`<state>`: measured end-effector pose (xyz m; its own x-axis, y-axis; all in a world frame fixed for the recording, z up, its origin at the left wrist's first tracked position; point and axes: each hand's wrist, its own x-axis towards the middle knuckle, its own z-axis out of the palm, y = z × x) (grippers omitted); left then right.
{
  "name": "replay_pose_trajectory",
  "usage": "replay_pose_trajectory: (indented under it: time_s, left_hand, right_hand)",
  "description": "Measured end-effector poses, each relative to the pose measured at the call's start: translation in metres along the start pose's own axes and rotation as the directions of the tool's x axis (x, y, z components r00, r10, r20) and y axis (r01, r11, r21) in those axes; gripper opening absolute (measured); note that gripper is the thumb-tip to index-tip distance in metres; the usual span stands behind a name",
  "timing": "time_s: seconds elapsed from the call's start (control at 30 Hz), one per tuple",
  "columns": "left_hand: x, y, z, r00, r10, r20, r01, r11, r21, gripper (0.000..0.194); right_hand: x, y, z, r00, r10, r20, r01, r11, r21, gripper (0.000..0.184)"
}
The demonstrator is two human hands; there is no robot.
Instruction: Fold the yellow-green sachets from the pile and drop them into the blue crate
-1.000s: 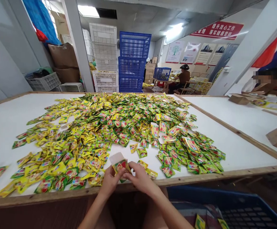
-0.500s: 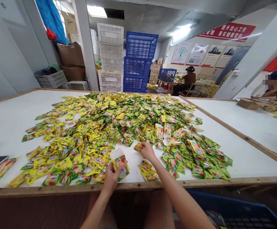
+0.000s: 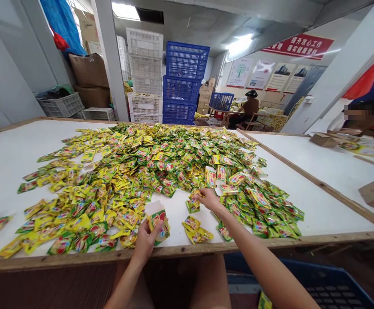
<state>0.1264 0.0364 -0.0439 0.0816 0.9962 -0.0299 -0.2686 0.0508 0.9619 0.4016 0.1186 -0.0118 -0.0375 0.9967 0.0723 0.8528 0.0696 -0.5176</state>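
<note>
Small green-and-yellow cardboard box (image 3: 160,218), red fruit print, white flap up, sat tilted above the white surface (image 3: 176,209) near its front edge. Left hand (image 3: 146,237) had its grip closed around it, thumb across front. Right hand (image 3: 210,200) reached forward, fingertips pinching a glossy yellow sachet (image 3: 194,197).

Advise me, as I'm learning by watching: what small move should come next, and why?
Probably pinch up the green packet along with the yellow packet: the right hand has its fingertips on the yellow one, the green one lies right by it, and the left hand holds the carton.
</note>
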Motion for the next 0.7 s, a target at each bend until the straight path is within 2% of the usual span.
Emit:
replay_pose_trajectory:
  time_s: [0.17,0.27,0.37,0.53,0.7]
  left_hand:
    - [0.000,0.001,0.001,1.000,-0.003,0.030,0.002,0.999,0.033,0.039]
    - [0.000,0.003,0.001,1.000,-0.011,0.021,0.010,0.999,0.038,0.040]
    - [-0.001,0.003,0.002,1.000,-0.010,0.018,0.009,0.999,0.033,0.041]
    - [0.000,0.002,0.002,0.999,-0.001,0.037,-0.001,0.998,0.061,0.040]
    - [0.002,0.002,0.003,0.997,-0.014,0.070,0.009,0.998,0.066,0.041]
  right_hand:
    - [0.002,-0.007,-0.003,0.989,-0.093,0.115,0.106,0.987,-0.118,0.016]
    - [0.010,-0.010,-0.007,0.970,-0.141,0.200,0.181,0.964,-0.197,0.009]
    - [0.014,-0.013,-0.002,0.948,-0.165,0.273,0.240,0.931,-0.273,0.007]
    - [0.004,-0.011,0.012,0.945,-0.157,0.286,0.259,0.895,-0.362,0.013]
    - [-0.005,-0.010,0.012,0.949,-0.168,0.268,0.261,0.894,-0.364,0.023]
